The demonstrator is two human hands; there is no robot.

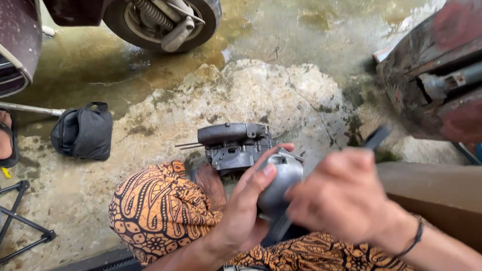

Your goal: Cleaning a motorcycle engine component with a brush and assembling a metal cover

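left hand (246, 211) clasps a rounded grey metal part (281, 183) above the patterned-cloth lap (160, 211); right hand (341, 198), blurred, grips a dark tool (374, 138) set against the part; a grey engine block (233, 145) lies on the concrete floor (261, 90) just beyond, black bag (83, 131) well left

Blur and edges are taking away much of the view

The right hand (346, 195) is smearing with motion blur, so the dark tool (374, 138) it is gripping is staying unidentifiable. The left hand (248, 206) is covering part of the grey metal part (283, 175). The top edge is cutting off the wheel (163, 20); the left edge is cropping a sandalled foot (6, 138).
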